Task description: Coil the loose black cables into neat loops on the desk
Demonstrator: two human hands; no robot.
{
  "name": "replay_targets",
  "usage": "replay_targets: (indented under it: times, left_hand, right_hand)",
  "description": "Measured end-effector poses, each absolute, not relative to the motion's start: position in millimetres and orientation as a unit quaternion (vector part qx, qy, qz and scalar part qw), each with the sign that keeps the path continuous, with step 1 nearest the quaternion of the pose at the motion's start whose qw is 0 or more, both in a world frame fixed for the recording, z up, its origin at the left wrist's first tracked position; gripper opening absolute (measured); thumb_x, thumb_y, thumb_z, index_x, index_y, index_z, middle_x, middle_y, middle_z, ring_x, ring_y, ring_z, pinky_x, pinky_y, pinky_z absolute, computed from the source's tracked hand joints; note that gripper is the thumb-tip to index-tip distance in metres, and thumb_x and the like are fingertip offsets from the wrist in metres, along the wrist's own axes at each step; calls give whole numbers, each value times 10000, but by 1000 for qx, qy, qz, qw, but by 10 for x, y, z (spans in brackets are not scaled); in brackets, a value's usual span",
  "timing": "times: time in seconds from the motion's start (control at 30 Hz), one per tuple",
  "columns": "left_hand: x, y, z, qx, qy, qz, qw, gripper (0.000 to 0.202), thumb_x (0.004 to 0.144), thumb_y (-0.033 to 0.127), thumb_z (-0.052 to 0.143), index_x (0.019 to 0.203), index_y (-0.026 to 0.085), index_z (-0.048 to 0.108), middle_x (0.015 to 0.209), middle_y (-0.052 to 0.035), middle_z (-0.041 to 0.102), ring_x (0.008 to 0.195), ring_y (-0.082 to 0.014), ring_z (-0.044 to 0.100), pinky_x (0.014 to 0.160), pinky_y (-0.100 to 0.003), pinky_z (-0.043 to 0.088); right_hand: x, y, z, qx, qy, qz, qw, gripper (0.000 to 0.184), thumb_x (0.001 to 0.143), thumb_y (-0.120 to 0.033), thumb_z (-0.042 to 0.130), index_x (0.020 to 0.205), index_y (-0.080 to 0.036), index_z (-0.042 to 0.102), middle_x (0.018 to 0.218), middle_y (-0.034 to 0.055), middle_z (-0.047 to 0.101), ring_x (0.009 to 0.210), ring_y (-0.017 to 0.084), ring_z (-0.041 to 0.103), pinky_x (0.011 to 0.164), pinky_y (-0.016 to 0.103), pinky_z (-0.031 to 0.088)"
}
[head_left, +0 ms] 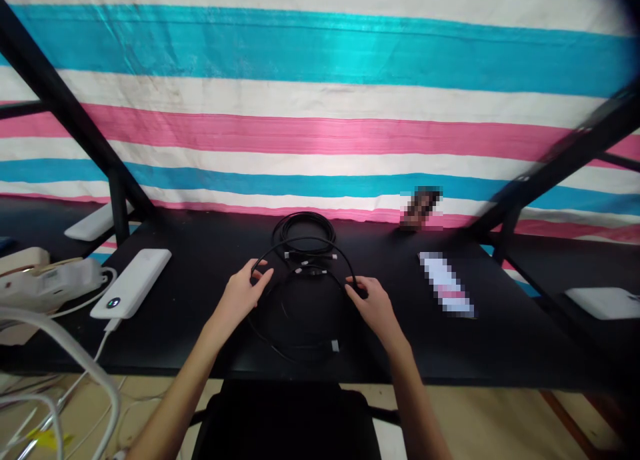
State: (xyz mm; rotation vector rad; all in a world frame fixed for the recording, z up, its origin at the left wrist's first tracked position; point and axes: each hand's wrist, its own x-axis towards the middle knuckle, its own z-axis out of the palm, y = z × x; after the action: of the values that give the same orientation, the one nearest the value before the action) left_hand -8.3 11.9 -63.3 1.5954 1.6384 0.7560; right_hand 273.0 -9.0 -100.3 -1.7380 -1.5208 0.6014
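Both my hands rest on a black table (200, 327), each pinching a black cable (305, 241) that arcs between them. My left hand (249, 288) grips the cable's left side and my right hand (371, 301) grips its right side. More of the cable loops loosely on the table below my hands, ending in a pale plug (335, 345). Several silver connectors (311, 270) lie between my hands. A coiled bundle of black cable (303, 229) sits just behind them.
A white power bank (133, 282) with a lit indicator lies at the left, with a white lead running off the table. A white power strip (45, 283) sits further left. Blurred items lie at the right. A striped sheet hangs behind. A black chair (287, 420) stands below.
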Motion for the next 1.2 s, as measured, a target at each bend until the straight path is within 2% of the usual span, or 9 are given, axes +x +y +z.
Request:
replay_targets:
  times: [0.17, 0.33, 0.53, 0.67, 0.77, 0.9, 1.0, 1.1, 1.2]
  left_hand:
    - [42, 80, -732, 630, 697, 168, 297, 370, 860, 429, 458, 1136, 183, 458, 913, -87, 628, 724, -257, 633, 654, -352, 478]
    - [244, -4, -770, 647, 714, 113, 241, 415, 830, 374, 519, 1159, 132, 442, 1125, -197, 568, 983, -412, 578, 781, -495, 459]
    - [226, 25, -807, 662, 692, 116, 264, 302, 859, 265, 424, 1141, 165, 469, 931, -150, 637, 923, -361, 611, 764, -440, 460]
    - [137, 34, -643, 665, 646, 217, 306, 309, 893, 357, 368, 1152, 232, 480, 936, -83, 641, 804, -241, 630, 662, -303, 462]
    - [120, -31, -343, 648, 532, 340, 426, 371, 850, 486, 456, 1094, 222, 547, 753, -16, 612, 437, -124, 455, 439, -240, 356]
    - [222, -170, 85, 680, 444, 366, 455, 275, 799, 412, 596, 1011, 246, 654, 894, -20, 669, 580, -128, 555, 553, -228, 446]
    - [336, -233, 238, 696, 400, 399, 443, 187, 774, 318, 638, 932, 235, 695, 944, -32, 685, 827, -192, 631, 747, -255, 489]
    - [376, -235, 239, 676, 416, 446, 414, 167, 726, 268, 682, 883, 212, 696, 669, -3, 642, 614, -133, 573, 598, -215, 428]
    - [305, -207, 186, 640, 432, 463, 434, 193, 674, 256, 726, 853, 198, 682, 456, 61, 431, 436, -62, 367, 459, -191, 269]
  right_hand:
    - [2535, 5, -1029, -699, -596, 231, 320, 456, 700, -305, 662, 1131, -184, 576, 889, 62, 656, 794, 211, 623, 725, 344, 470]
    - [2425, 14, -985, -703, -576, 282, 309, 448, 669, -196, 650, 1105, -203, 546, 685, -19, 637, 650, 164, 599, 644, 275, 437]
    - [2525, -33, -1039, -658, -581, 319, 359, 258, 678, -167, 564, 934, -205, 560, 614, -46, 592, 565, 126, 551, 599, 245, 425]
    - [2705, -116, -963, -608, -608, 315, 402, 90, 723, -239, 571, 803, -199, 563, 803, 20, 624, 718, 151, 589, 632, 259, 470]
    - [2762, -239, -686, -563, -630, 328, 423, 396, 723, -307, 659, 1094, -214, 560, 1084, 75, 620, 985, 207, 595, 784, 327, 505]
    - [2555, -388, -152, -501, -682, 255, 469, 667, 702, -299, 721, 1318, -274, 465, 1333, 84, 508, 1233, 242, 465, 1033, 422, 369]
    - [2300, -415, 97, -447, -714, 259, 473, 456, 706, -292, 718, 1150, -270, 617, 1159, 68, 631, 1097, 244, 563, 971, 411, 421]
    - [2141, -383, 124, -442, -704, 291, 474, 179, 710, -312, 710, 866, -226, 693, 738, 18, 663, 684, 167, 606, 669, 291, 496]
    - [2150, -314, 42, -456, -675, 348, 465, 168, 700, -344, 714, 677, -186, 663, 506, -32, 508, 456, 86, 419, 441, 210, 339]
